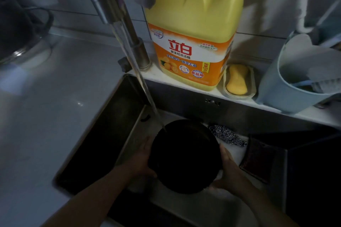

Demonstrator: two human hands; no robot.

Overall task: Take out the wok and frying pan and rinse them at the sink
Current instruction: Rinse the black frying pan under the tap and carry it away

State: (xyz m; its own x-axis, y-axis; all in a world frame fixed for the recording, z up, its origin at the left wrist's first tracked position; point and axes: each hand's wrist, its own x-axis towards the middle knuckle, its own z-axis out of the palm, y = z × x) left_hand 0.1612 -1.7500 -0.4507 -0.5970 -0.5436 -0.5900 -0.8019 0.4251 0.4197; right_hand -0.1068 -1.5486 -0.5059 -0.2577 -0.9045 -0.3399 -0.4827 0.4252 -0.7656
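Note:
A round black pan [184, 156] is held over the steel sink [103, 131], too dark to tell whether it is the wok or the frying pan. My left hand [142, 160] grips its left rim and my right hand [228, 169] grips its right rim. A stream of water [145, 88] runs from the faucet [121, 18] and lands on the pan's far left edge. No handle shows.
On the ledge behind the sink stand a big yellow detergent jug [195, 29], a yellow soap in a dish [238, 79] and a pale blue bucket [287, 88]. A steel scourer [227, 134] and a dark cloth [258, 158] lie right of the pan. A pot [18, 27] sits on the counter at left.

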